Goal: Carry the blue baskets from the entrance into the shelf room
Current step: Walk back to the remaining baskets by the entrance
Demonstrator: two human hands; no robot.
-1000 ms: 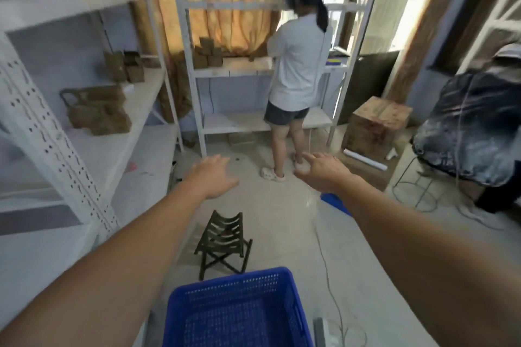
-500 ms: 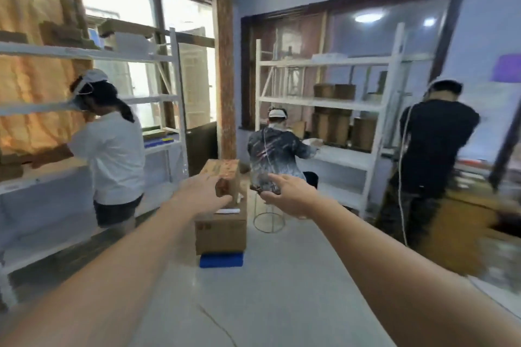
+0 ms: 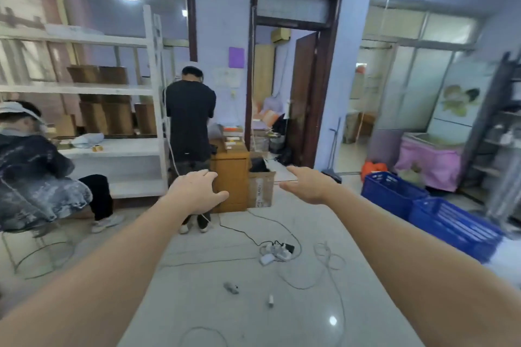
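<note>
Both the left hand and right hand reach forward open and empty, so the fetching step seemingly calls for turning toward the blue baskets at right of frame.

The seated person is cut off by the left edge.

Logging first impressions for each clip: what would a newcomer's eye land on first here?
Two bare forearms stretch into the room, left hand and right hand both open and empty. At the right, two blue baskets sit on the floor before a pink-covered box. A power strip trailing cables lies mid-floor, and a person in black stands with back turned beside the white shelf.
</note>
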